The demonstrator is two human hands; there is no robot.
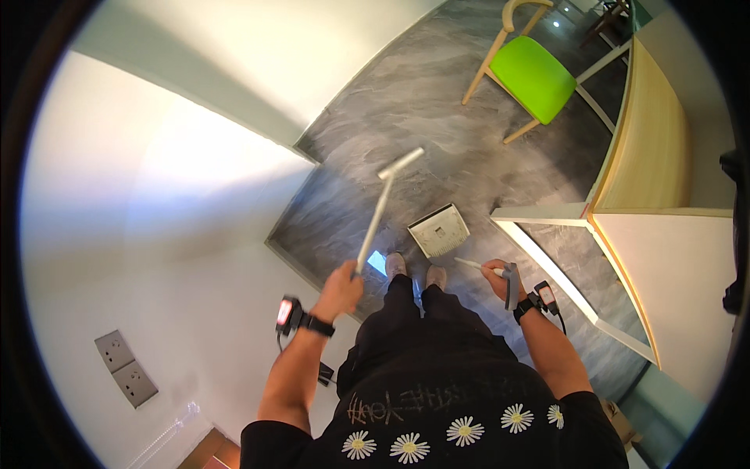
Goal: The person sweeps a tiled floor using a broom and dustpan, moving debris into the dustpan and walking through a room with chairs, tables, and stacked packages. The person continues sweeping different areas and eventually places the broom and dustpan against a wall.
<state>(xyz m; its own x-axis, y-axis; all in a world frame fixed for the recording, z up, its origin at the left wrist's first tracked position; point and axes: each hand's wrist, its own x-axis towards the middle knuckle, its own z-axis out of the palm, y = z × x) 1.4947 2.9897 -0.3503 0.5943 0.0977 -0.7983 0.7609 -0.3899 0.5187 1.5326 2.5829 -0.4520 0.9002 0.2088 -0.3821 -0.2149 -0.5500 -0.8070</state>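
My left hand [341, 291] is closed round the handle of a white broom [376, 215], which slants up and away to the far side. Its narrow crosswise head [401, 162] is blurred, so I cannot tell whether it touches the floor. In front of my feet sits a white dustpan [440, 232] with a dark far edge. The fingers of my right hand [497, 278] wrap round the dustpan's pale handle, which has a grey end piece [512, 286] beside my wrist. Each wrist wears a black strap with a small device.
A wooden chair with a green seat [534, 78] stands at the far right. A desk [656, 133] with a white frame [547, 270] is on my right. White walls [172, 234] close in on the left, with a grey socket panel [125, 369]. My shoes [396, 264] rest on grey marbled flooring [469, 168].
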